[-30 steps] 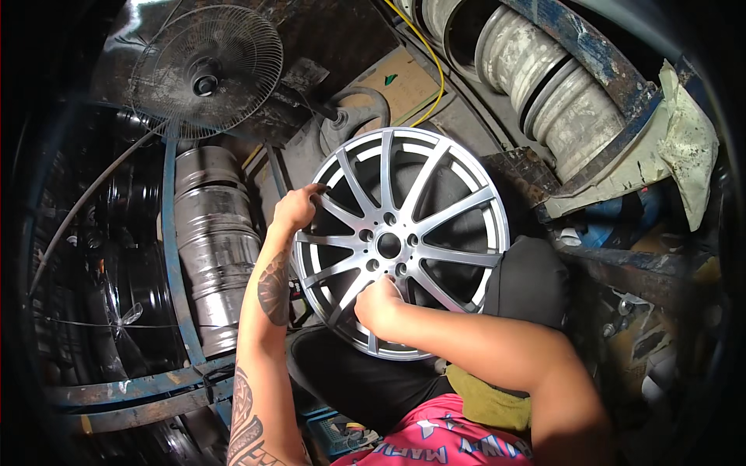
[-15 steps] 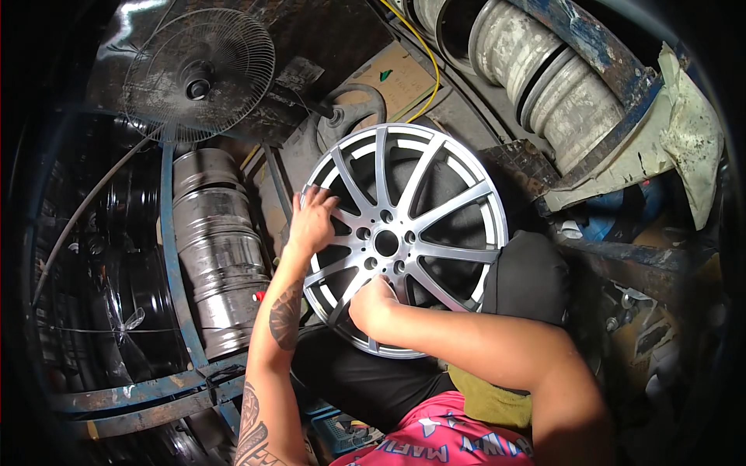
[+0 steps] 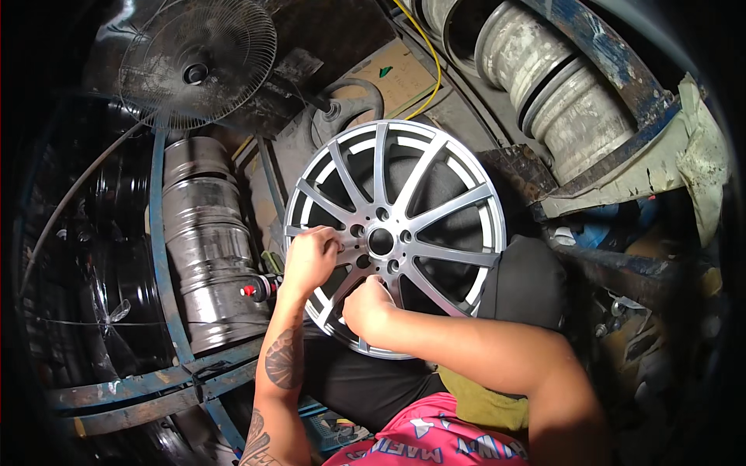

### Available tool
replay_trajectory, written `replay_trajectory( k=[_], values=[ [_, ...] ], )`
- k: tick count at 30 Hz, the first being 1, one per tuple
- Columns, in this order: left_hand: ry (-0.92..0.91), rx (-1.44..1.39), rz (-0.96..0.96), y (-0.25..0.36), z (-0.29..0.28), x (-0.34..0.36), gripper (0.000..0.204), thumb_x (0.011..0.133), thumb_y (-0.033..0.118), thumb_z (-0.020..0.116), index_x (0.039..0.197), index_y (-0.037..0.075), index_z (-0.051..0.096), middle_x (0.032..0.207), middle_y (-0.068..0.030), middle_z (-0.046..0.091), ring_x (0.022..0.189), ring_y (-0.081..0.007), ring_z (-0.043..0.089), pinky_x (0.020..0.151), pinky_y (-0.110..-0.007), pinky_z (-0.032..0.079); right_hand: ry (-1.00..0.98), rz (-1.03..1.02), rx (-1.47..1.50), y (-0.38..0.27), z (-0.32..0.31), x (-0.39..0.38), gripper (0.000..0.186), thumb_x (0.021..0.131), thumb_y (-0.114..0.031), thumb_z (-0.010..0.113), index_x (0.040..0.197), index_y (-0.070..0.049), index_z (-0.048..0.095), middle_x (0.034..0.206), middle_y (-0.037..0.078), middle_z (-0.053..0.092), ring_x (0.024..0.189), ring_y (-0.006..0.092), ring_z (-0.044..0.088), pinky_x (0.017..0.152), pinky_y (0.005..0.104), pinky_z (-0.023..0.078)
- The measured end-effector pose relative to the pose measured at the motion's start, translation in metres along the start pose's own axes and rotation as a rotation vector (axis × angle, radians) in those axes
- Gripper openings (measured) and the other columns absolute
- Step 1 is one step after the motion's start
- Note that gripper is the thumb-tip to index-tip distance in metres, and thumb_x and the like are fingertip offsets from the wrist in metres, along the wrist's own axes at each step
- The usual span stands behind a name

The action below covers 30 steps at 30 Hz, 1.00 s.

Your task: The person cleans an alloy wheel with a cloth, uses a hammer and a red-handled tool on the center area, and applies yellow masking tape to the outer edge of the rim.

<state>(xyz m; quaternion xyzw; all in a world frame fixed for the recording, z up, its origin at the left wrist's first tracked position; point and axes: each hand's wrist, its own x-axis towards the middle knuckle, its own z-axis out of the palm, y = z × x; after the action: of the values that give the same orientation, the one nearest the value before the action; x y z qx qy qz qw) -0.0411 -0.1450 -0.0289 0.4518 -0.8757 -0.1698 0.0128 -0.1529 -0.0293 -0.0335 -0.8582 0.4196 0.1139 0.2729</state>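
Observation:
A large silver multi-spoke car wheel rim (image 3: 431,220) lies face up in front of me, its near side over my dark-trousered legs. My left hand (image 3: 312,259) is on the rim's left spokes, close to the hub, with its fingers curled in. Just below the centre hole, my right hand (image 3: 367,309) is closed against the face of the rim, its fingertips near a lug hole. Whatever either hand pinches is hidden by the fingers.
At the upper left stands a dusty fan (image 3: 196,74). Stacked metal rims (image 3: 206,241) sit behind a blue frame (image 3: 161,248) on the left. More worn rims (image 3: 579,116) lie upper right. A black object with a red tip (image 3: 262,289) is beside my left forearm.
My left hand has slid down and inward over the spokes, its spread fingers now curled. The right hand has shifted slightly. More of the red-tipped object shows.

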Motion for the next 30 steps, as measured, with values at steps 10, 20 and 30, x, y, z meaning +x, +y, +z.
replay_trajectory(
  k=[10, 20, 30],
  values=[
    [-0.133, -0.27, 0.104, 0.029, 0.024, -0.028, 0.018, 0.09, 0.013, 0.06, 0.102, 0.007, 0.071, 0.094, -0.0174, 0.072, 0.087, -0.038, 0.069, 0.077, -0.045, 0.056, 0.056, -0.134, -0.058, -0.009, 0.024, -0.015, 0.017, 0.088, -0.017, 0.066, 0.098, -0.012, 0.079, 0.097, 0.004, 0.078, 0.089, 0.021, 0.073, 0.075, 0.0385, 0.051],
    [-0.28, -0.196, 0.384, 0.043, 0.039, -0.052, 0.02, 0.089, 0.024, 0.07, 0.088, 0.004, 0.066, 0.081, -0.0129, 0.067, 0.081, -0.0356, 0.067, 0.073, -0.047, 0.052, 0.074, -0.331, 0.09, -0.016, 0.045, -0.027, 0.02, 0.085, -0.021, 0.064, 0.08, -0.006, 0.076, 0.078, 0.015, 0.075, 0.073, 0.0303, 0.073, 0.067, 0.0454, 0.057],
    [-0.327, -0.301, 0.267, 0.035, 0.029, -0.058, 0.027, 0.087, 0.031, 0.072, 0.08, 0.005, 0.07, 0.065, -0.0158, 0.066, 0.066, -0.0392, 0.067, 0.061, -0.049, 0.053, -0.132, -0.496, 0.772, -0.004, 0.0, -0.031, 0.024, 0.085, -0.023, 0.077, 0.084, -0.004, 0.062, 0.083, 0.011, 0.07, 0.077, 0.0304, 0.068, 0.069, 0.0406, 0.051]
  ],
)
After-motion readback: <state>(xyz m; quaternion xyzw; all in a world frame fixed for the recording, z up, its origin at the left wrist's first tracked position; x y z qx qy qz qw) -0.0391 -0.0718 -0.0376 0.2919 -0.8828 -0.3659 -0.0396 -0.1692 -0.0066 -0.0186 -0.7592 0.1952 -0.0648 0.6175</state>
